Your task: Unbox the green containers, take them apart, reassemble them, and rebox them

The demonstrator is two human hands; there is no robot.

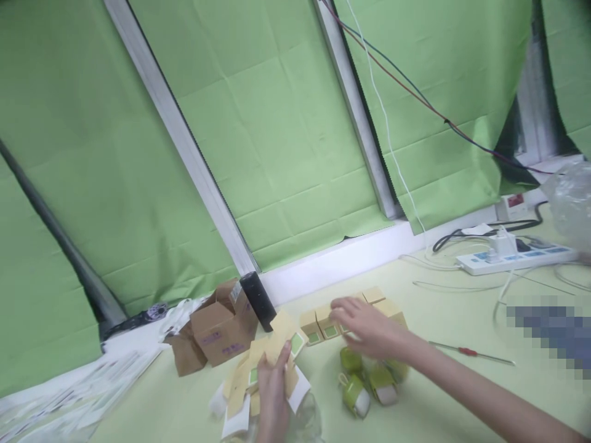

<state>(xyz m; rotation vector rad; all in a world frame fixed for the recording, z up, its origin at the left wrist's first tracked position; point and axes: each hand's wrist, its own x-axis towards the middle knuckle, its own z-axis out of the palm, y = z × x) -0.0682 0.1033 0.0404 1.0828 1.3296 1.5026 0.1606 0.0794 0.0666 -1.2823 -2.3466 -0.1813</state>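
Note:
My left hand [273, 387] is closed on a flat, unfolded yellow cardboard box [281, 332] with a green square on it, thumb on top. Under and around it lie more flat box pieces [237, 384], some with white flaps. My right hand [364, 326] reaches over a row of small yellow boxes [330, 323] with green squares on their fronts. Its curved fingers and thumb are around one box in the row, which they partly cover. Below that hand, several small green-and-white objects [355, 394], one with a loop, sit on the table.
An open brown carton [224, 329] stands beside a black upright object [257, 301] near the wall. A white power strip [517, 257] with cables lies at the right. A thin rod with a red middle [468, 352] rests below it. Clear plastic [305, 418] is near my left hand.

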